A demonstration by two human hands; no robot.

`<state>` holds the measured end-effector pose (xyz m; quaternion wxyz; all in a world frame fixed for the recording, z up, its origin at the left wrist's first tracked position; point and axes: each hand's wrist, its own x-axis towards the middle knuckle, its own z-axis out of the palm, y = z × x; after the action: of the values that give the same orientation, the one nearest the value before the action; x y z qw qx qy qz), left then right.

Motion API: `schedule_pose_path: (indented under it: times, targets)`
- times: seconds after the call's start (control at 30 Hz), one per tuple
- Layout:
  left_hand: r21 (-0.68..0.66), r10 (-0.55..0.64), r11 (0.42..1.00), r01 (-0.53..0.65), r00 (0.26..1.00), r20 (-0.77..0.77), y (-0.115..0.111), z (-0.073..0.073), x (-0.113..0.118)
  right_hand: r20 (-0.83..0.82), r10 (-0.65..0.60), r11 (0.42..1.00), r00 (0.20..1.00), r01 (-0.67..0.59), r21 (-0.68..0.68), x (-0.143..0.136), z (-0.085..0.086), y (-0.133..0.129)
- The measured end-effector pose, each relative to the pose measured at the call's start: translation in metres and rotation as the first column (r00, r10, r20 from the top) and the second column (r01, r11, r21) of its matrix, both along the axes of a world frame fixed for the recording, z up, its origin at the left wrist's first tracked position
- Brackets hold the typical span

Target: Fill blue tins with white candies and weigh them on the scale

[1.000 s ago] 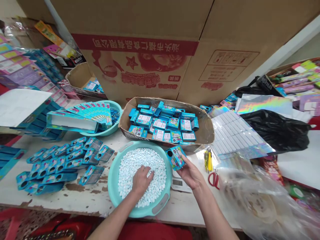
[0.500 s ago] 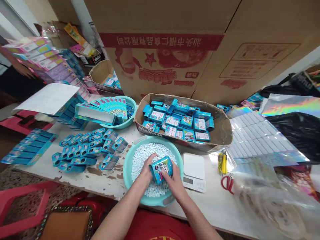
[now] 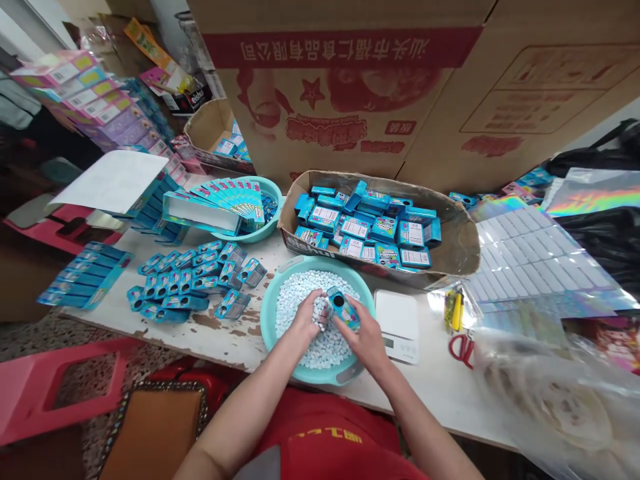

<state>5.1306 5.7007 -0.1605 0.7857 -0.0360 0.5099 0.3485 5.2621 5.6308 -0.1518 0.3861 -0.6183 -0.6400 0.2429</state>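
Note:
Over a turquoise basin (image 3: 269, 327) full of small white candies (image 3: 300, 287), my right hand (image 3: 361, 333) grips a small blue candy box (image 3: 344, 308). The box is tilted, with the round hole in its end facing up and to the left. Beside it, my left hand (image 3: 307, 319) is cupped around a handful of candies (image 3: 321, 312), close to the holed end. To the left, several similar blue boxes (image 3: 193, 280) lie in rows with their round holes showing. A cut-down carton (image 3: 455, 250) behind the basin holds many blue boxes.
Right of the basin lie a white scale (image 3: 397, 320), a yellow cutter (image 3: 455, 310) and red scissors (image 3: 461, 350). A second turquoise basin (image 3: 273, 230) bears fanned blue cartons (image 3: 225, 200). A large cardboard box (image 3: 350, 100) stands behind. A plastic bag (image 3: 565, 400) covers the right corner.
The box has moved out of both hands into my right hand alone, its holed end now turned up. My left hand has let go of it and scooped up candies. The view has shifted slightly.

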Motion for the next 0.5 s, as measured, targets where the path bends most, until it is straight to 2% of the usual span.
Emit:
schedule_pose_path:
  times: [0.1, 0.17, 0.27, 0.37, 0.43, 0.5]
  targets:
    - [-0.002, -0.062, 0.998, 0.062, 0.998, 0.017, 0.0, 0.003, -0.01, -0.13, -0.222, 0.974, 0.966, 0.215, -0.067, 0.017, 0.011, 0.003]
    - [0.055, -0.087, 0.995, 0.086, 0.996, 0.02, -0.002, 0.012, -0.016, -0.151, -0.285, 0.958, 0.947, 0.277, -0.068, 0.026, 0.02, 0.003]
    - [0.258, -0.108, 0.961, 0.1, 0.994, 0.016, -0.003, 0.034, -0.019, -0.121, -0.239, 0.971, 0.963, 0.233, -0.06, 0.027, 0.03, 0.0]
    - [0.441, -0.053, 0.897, 0.043, 0.999, 0.011, -0.002, 0.057, -0.012, -0.091, -0.149, 0.986, 0.985, 0.142, -0.083, 0.015, 0.031, -0.003]
    - [0.51, 0.014, 0.86, -0.004, 1.0, -0.016, -0.001, 0.067, -0.005, -0.083, -0.111, 0.99, 0.99, 0.104, -0.09, 0.004, 0.029, -0.004]
    - [0.557, 0.087, 0.83, -0.039, 0.995, -0.059, 0.0, 0.07, 0.002, -0.074, -0.1, 0.991, 0.992, 0.093, -0.096, -0.004, 0.027, -0.004]
